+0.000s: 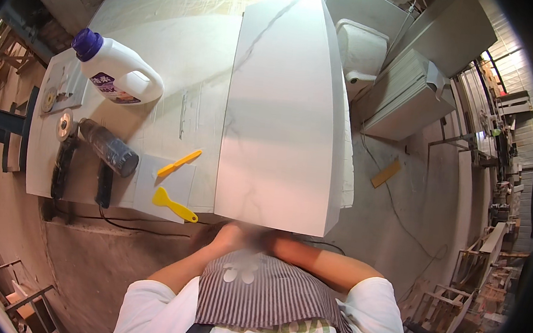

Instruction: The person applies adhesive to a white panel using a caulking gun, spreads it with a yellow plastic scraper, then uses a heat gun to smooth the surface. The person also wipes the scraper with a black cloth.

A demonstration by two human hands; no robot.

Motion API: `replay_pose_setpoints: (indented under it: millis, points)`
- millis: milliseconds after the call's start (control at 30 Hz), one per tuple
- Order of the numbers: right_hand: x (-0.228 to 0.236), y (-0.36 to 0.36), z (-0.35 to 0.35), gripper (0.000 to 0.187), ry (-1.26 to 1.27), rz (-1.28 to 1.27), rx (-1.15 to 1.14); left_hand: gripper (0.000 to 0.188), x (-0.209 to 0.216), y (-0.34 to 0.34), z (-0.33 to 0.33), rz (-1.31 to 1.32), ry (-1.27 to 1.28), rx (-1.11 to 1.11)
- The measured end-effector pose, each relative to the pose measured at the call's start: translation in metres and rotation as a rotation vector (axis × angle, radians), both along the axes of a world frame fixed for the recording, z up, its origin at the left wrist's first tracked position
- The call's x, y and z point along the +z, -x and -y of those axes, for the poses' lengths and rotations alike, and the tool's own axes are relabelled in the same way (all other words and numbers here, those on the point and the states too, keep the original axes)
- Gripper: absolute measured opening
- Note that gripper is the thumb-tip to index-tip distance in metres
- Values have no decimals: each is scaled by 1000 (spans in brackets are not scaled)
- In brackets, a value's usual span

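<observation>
At right on the desk [195, 40], the marbled slab [276, 123] looks heavy, stiff and brittle, best held by its long edges, though we cannot tell whether our blurred hands' grip, our left hand [229, 233] included, is closed.

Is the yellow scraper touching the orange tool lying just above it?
Apart: the head view shows bare white sheet between the yellow scraper and the orange tool.

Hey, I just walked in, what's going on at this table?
Someone in a striped apron has the left hand and right hand close together by the near edge of a white, grey-veined slab. A dark blur hides whether they hold anything. Left of the slab, on the table, are a yellow scraper, an angle grinder and a white bottle.
</observation>
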State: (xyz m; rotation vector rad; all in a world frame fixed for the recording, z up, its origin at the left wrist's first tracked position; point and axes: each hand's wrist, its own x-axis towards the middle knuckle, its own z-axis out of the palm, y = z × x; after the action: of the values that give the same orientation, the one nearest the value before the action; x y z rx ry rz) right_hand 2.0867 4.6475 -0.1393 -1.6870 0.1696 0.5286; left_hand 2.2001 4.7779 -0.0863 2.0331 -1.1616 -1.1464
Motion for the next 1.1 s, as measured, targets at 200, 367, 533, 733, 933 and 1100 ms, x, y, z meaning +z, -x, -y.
replay_pose_setpoints:
  millis: [200, 367, 533, 733, 933, 1100]
  points:
    - [1, 3, 6, 31, 37, 0, -30, 20, 22, -3, 8, 9, 6, 23]
    - [1, 2, 5, 31, 58, 11, -59, 20, 6, -2, 9, 29, 25, 21]
    - [8, 9, 15, 31, 107, 7, -86, 21, 11, -2, 14, 88, 70, -12]
    - [19, 27, 21, 32, 238, 23, -163, 25, -29, 3, 5, 156, 191, 70]
    - [46, 54, 39, 31, 535, 172, -227, 21, 3, 2, 20, -53, 252, 234]
    - [62, 66, 51, 33, 664, 232, -119, 16, 8, 5, 22, 276, 428, 74]
